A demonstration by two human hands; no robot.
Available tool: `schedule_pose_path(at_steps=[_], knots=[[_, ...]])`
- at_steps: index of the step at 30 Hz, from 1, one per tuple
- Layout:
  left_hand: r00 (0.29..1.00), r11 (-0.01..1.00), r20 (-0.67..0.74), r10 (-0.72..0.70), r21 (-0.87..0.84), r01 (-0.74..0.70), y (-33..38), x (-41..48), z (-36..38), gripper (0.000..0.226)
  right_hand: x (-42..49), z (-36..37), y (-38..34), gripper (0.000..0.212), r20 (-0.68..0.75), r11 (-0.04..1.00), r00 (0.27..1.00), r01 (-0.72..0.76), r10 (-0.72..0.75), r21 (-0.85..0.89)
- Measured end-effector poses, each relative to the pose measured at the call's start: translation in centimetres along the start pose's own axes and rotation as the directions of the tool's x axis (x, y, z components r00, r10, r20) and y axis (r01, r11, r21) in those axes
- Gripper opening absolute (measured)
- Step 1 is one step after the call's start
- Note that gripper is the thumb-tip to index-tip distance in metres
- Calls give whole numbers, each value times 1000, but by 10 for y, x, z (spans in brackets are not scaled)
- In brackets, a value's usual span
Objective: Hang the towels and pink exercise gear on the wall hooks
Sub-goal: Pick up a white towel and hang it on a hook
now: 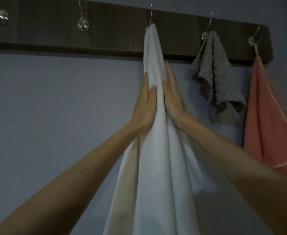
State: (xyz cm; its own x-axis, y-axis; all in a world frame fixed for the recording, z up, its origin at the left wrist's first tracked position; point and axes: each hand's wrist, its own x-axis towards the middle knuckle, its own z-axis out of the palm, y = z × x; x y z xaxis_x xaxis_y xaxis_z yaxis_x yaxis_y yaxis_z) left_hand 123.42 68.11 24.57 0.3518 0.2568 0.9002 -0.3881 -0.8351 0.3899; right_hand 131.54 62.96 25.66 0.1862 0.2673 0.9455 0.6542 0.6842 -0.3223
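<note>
Long white terry towel [156,150] hangs in deep folds from the middle metal wall hook [151,15]. Small fluffy grey cloth [212,73] droops off the next hook [204,35]. Salmon-pink towel [265,116] dangles by its loop from the far-right hook [254,39].

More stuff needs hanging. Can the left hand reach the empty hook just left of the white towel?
Probably yes: the left hand lies flat on the white towel, and nothing hangs between it and that empty hook.
</note>
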Motion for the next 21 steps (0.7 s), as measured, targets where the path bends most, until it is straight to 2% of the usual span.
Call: schedule_pose_path(at_steps=[5,10,21], knots=[[997,998,-30,-65,14,65,-12,-42,5,50,-45,8,0,48,24,995,995,-90,92,-49],[995,985,-51,-86,-153,78,-16,-79,1,54,-84,12,-4,54,36,988,989,-141,143,-64],[984,983,-26,-177,-44,176,-46,-182,9,61,-170,20,10,48,-1,952,964,-263,266,-156]])
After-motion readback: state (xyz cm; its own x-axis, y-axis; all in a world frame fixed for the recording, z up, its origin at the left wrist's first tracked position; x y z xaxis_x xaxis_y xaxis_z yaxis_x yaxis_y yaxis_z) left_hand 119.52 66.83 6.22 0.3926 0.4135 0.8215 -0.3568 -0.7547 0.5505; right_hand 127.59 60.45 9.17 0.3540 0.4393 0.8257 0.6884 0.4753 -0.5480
